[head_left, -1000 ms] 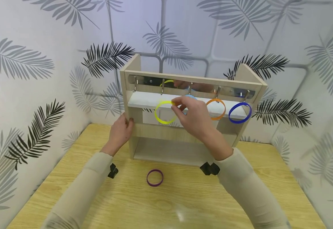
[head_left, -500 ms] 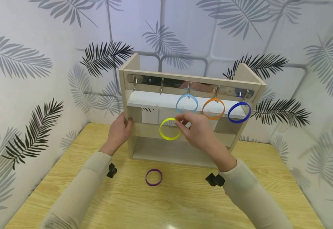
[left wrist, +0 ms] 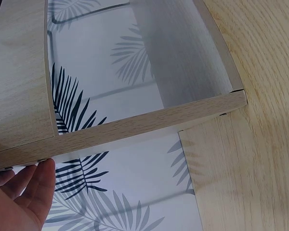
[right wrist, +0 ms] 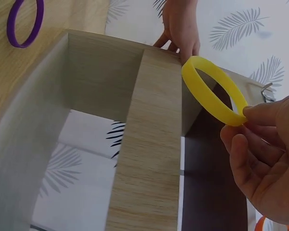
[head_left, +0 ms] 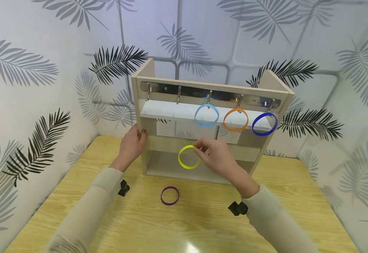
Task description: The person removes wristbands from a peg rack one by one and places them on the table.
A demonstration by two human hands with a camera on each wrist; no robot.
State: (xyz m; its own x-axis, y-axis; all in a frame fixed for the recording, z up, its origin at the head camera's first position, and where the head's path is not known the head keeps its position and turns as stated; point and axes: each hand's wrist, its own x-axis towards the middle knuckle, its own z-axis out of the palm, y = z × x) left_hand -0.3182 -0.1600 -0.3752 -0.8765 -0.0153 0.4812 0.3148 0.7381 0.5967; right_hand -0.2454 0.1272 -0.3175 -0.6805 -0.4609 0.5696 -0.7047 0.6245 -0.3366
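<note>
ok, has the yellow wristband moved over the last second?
Yes, downward: in the head view the yellow wristband, pinched by the right hand, was just above the wooden crossboard and now overlaps its lower edge.

This looks like a home-style room or a small corner fitted out for tabletop work; which of the two cannot be told. White wall covering [head_left: 203, 35], printed with feathery grey and black leaves and grey lines with rounded corners, rises behind and at both sides, a decorative pattern of a domestic kind. It encloses a broad desk with a yellow wood-grain top [head_left: 215, 225], which reflects a bright spot of light. A pale wood-look open shelf unit [head_left: 162, 143] stands there like household furniture, with a shiny metal hook rail [head_left: 168, 89] across its upper front.
</note>
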